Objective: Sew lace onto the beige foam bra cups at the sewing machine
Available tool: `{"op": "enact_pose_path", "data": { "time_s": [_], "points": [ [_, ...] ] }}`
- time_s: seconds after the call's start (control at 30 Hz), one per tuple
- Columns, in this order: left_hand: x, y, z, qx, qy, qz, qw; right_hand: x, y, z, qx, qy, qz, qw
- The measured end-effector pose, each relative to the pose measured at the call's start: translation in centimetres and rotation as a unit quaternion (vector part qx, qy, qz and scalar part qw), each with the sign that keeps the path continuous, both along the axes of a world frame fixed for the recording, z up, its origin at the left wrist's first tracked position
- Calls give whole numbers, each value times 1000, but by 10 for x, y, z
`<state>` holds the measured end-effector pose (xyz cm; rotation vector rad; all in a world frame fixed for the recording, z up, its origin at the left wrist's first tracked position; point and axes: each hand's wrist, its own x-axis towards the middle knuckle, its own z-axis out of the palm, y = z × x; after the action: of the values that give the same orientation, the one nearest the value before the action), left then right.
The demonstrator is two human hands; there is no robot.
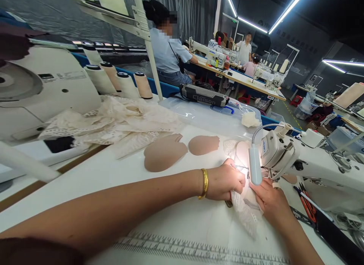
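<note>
My left hand (229, 180), with a gold bracelet (204, 183) at the wrist, is closed in a fist on white lace fabric (245, 215). A thin metal point shows above this fist and a small dark end below it; I cannot make out the tool. My right hand (270, 200) grips the same fabric's right side, thumb below and fingers close to the needle area. The white sewing machine (307, 155) stands just beyond, its needle hidden by a lit lamp (255, 166). A pale rounded piece (242, 151) lies behind the hands.
Brown cup-shaped pieces (165, 153) and a lace pile (122, 120) lie left. Thread cones (123, 84) stand behind. A clear plastic lid (193, 113) bears a black Claison item (204, 95). Orange-handled scissors (308, 204) lie right; a ruler scale (182, 246) runs in front. Co-workers sit beyond.
</note>
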<state>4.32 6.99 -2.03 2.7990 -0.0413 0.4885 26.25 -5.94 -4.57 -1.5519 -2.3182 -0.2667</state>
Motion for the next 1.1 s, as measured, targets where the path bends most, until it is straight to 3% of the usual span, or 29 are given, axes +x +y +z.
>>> {"op": "enact_pose_path", "data": {
  "time_s": [0.2, 0.37, 0.47, 0.87, 1.1],
  "points": [
    [3, 3, 2, 33, -7, 16, 999, -7, -4, 12, -28, 35, 13, 999],
    [2, -2, -3, 102, -7, -2, 995, -17, -11, 28, -92, 63, 106, 988],
    [2, -3, -7, 131, -13, 1, 991, -19, -14, 31, -106, 65, 128, 984],
    [14, 5, -24, 254, -115, 32, 960, -10, -11, 24, -95, 59, 71, 991],
    [14, 1, -25, 300, -134, 37, 944, -4, -11, 21, -91, 58, 49, 993]
  ]
}}
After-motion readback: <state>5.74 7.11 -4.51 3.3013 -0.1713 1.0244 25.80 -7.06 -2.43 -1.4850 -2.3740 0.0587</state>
